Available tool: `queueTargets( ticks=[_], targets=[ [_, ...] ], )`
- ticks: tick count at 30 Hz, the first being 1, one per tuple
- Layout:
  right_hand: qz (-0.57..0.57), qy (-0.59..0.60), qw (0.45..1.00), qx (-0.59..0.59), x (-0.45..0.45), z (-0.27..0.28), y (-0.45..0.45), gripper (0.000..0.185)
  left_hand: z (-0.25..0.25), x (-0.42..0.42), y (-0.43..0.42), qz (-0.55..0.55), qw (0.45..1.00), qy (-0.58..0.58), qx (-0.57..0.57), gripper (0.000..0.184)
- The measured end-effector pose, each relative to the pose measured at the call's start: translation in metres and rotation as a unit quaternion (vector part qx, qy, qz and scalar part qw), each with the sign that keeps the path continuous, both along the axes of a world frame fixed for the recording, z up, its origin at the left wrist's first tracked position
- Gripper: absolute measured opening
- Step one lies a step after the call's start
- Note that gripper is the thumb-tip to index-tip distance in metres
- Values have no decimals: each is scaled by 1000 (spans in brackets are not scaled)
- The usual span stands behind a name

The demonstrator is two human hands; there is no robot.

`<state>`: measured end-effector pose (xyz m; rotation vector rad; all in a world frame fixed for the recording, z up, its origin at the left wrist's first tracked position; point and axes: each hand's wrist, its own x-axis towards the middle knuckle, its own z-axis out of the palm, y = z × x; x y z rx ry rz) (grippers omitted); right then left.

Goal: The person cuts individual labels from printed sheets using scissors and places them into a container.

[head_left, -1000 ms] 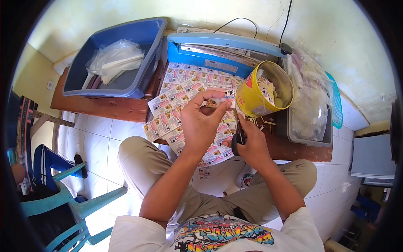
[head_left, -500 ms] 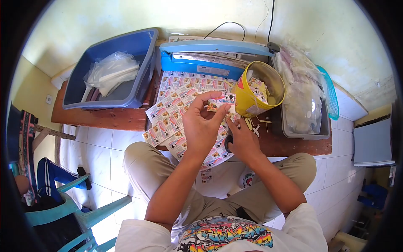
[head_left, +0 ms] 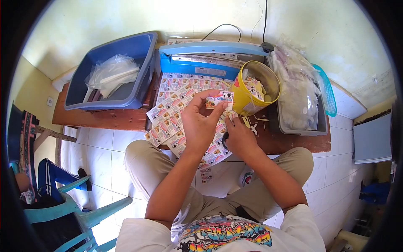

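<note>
One label [head_left: 220, 101] pinched in my left hand [head_left: 200, 122], one pair of scissors [head_left: 225, 142] in my right hand [head_left: 242, 140]

Nearest me, my two bare forearms are reaching forward over my two khaki trouser legs [head_left: 145, 161]. My right hand is curling its fingers around the scissors, its back upward; one dark, rounded handle loop is showing, but I cannot make out the blades. Just beside it and a little farther out, my left hand is pinching the small printed label between thumb and forefinger, the two making an open ring, the card's face towards me.

Beneath, at least three printed paper sheets [head_left: 168, 115] are overlapping on one reddish-brown wooden bench [head_left: 294, 145]. Thin pale scraps [head_left: 253, 128], too jumbled to count, are lying near my right fingers. Beyond, one round yellow bucket [head_left: 247, 99] is holding loose printed pieces [head_left: 253, 88]. Two rectangular bins are flanking the sheets: a blue bin [head_left: 145, 80] with crumpled clear plastic [head_left: 111, 72], and a grey bin [head_left: 302, 131] heaped with filmy bags [head_left: 296, 101]. One long-armed blue machine [head_left: 180, 66] is standing at the back, before the pale wall [head_left: 189, 19].
</note>
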<state>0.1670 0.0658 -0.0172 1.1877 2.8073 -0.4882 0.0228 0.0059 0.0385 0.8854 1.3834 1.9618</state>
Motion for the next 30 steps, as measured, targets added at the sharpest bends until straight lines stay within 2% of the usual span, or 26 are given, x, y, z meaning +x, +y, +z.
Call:
queueTargets(
  ticks=[5,8,10,11,13,14,16,17,24,30],
  targets=[
    [2,-2,1000,6,2,4,0,65,1,2,-1,2,1000,8,-2,32],
    [2,12,1000,9,6,25,0,57,4,1,-3,4,1000,14,4,32],
    [-10,194,978,-78,9,38,8,46,3,1,-4,6,1000,13,9,32],
    [-9,194,978,-77,10,46,9,46,2,2,-4,3,1000,11,24,32],
    [-87,337,930,-120,10,75,8,36,2,4,-5,-3,999,9,41,32],
    [-89,338,929,-118,11,76,11,36,4,4,-7,-18,1000,5,22,32],
    [-124,503,827,-218,16,76,17,35,4,9,-8,-38,999,3,3,33],
    [-111,522,811,-238,18,74,20,32,2,11,-7,-42,999,9,4,33],
    [-114,534,796,-263,21,76,18,33,-2,31,1,-83,996,-5,24,32],
    [-145,548,780,-266,37,99,24,35,7,29,11,-111,994,15,2,24]
  ],
)
